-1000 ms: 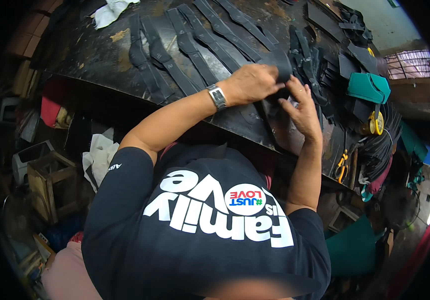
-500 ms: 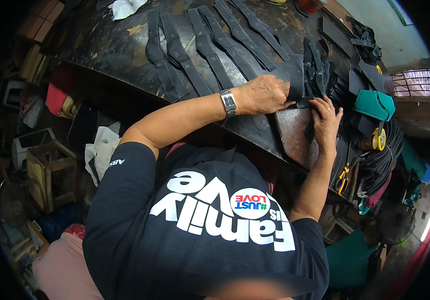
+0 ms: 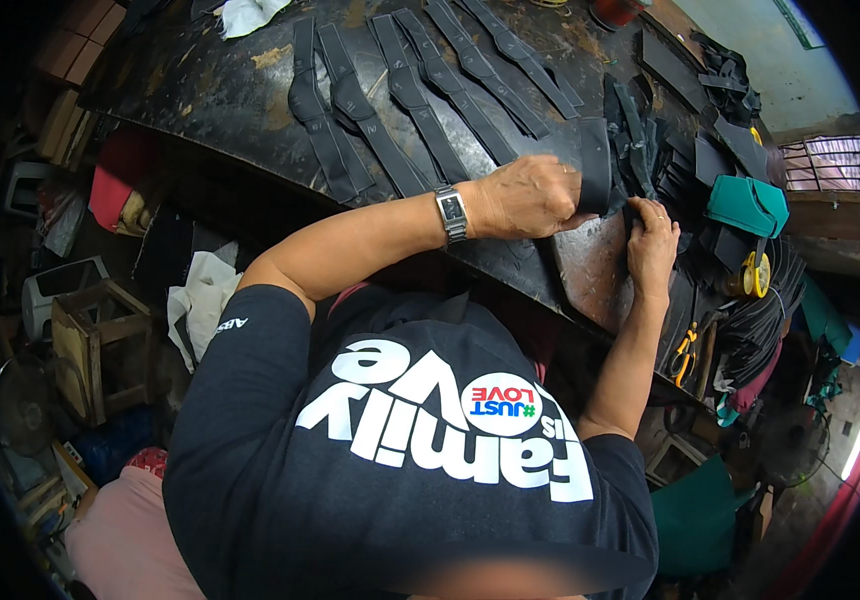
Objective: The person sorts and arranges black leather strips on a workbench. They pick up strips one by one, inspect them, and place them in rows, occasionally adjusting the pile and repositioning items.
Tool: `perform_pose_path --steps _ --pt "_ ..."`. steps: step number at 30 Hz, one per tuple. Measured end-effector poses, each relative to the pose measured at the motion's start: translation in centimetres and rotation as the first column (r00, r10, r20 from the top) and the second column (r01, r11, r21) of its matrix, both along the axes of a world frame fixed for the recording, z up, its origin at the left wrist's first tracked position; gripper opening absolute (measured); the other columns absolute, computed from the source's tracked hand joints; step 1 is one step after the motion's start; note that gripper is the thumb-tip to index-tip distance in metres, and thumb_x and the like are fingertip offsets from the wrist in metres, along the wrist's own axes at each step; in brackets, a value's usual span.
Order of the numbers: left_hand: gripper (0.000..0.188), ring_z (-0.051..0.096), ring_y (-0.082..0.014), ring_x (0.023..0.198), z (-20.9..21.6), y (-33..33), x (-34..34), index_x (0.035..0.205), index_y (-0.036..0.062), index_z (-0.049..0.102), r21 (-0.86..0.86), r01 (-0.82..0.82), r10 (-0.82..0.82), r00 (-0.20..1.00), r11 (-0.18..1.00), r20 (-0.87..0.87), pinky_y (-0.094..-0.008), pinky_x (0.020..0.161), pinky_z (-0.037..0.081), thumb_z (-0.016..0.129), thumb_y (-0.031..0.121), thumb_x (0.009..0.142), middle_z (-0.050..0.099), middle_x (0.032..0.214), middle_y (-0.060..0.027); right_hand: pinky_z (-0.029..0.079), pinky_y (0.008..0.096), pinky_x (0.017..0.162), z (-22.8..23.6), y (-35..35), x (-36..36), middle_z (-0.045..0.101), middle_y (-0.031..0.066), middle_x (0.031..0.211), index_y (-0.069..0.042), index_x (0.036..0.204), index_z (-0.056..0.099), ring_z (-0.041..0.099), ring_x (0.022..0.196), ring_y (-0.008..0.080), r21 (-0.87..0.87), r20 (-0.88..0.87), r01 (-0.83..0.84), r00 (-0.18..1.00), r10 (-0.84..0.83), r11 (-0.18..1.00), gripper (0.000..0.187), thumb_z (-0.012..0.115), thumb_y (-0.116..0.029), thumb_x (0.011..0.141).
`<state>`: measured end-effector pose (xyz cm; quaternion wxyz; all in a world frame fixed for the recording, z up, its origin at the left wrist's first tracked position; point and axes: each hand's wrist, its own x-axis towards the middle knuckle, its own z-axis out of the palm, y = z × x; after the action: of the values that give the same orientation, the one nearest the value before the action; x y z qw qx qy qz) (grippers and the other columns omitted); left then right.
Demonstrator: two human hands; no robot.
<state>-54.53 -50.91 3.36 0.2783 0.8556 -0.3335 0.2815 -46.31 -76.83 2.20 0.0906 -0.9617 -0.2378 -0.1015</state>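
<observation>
My left hand (image 3: 535,197), with a metal watch on its wrist, is closed like a fist at the table's near edge. It grips a black leather-like piece (image 3: 596,168), which stands up beside the fingers. To its right, my right hand (image 3: 654,245) has its fingers curled in at the edge of a heap of dark scraps (image 3: 634,140). Something dark shows at its fingertips, too covered to name. Beneath lies a worn, smooth slab (image 3: 590,262). Beyond my left hand, several black shaped straps (image 3: 405,90) are laid out in a slanting row.
The dark worktable (image 3: 220,110) carries a white cloth (image 3: 250,15) at the far left. On the right are a teal folded piece (image 3: 747,207), a yellow tape roll (image 3: 755,274) and yellow-handled pliers (image 3: 686,355). A wooden stool (image 3: 100,345) stands on the floor at left.
My right hand's fingers have gone from spread to curled in at the scraps. My left hand keeps its grip, and the black piece has tilted slightly.
</observation>
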Motion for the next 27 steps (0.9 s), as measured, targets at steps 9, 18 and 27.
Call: perform_pose_path --steps 9,18,27 --pt "0.02 0.062 -0.0306 0.075 -0.7 0.6 -0.8 0.089 0.0024 0.063 0.002 0.01 -0.01 0.999 1.0 -0.032 -0.0398 0.069 0.048 0.067 0.022 0.09 0.063 0.082 -0.0114 0.027 0.0567 0.112 0.1 0.2 -0.2 0.065 0.0045 0.125 -0.015 0.114 0.068 0.053 0.129 0.0268 -0.025 0.002 0.066 0.998 -0.066 0.998 0.031 0.057 -0.004 0.087" --pt "0.024 0.065 -0.0354 0.079 -1.6 0.5 -0.7 0.097 0.0009 0.065 -0.057 -0.084 0.078 0.992 0.995 -0.099 -0.0421 0.076 0.051 0.065 0.024 0.091 0.066 0.086 -0.0153 0.04 0.0337 0.106 1.9 5.6 -4.8 0.059 0.012 0.131 -0.004 0.146 0.042 0.056 0.12 0.0186 0.852 -0.38 -0.001 0.686 0.621 0.523 0.059 0.063 -0.009 0.091" --pt "0.027 0.065 -0.0271 0.084 -1.9 1.7 -0.6 0.108 0.0082 0.066 -0.16 -0.06 0.067 0.997 0.985 0.035 -0.0373 0.078 0.05 0.065 0.029 0.091 0.067 0.091 -0.009 0.045 0.03 0.098 -0.4 6.8 -5.3 0.064 0.0058 0.117 0.0 0.13 0.056 0.061 0.103 0.0145 0.882 -0.418 0.116 0.64 0.644 0.457 0.043 0.067 -0.002 0.089"
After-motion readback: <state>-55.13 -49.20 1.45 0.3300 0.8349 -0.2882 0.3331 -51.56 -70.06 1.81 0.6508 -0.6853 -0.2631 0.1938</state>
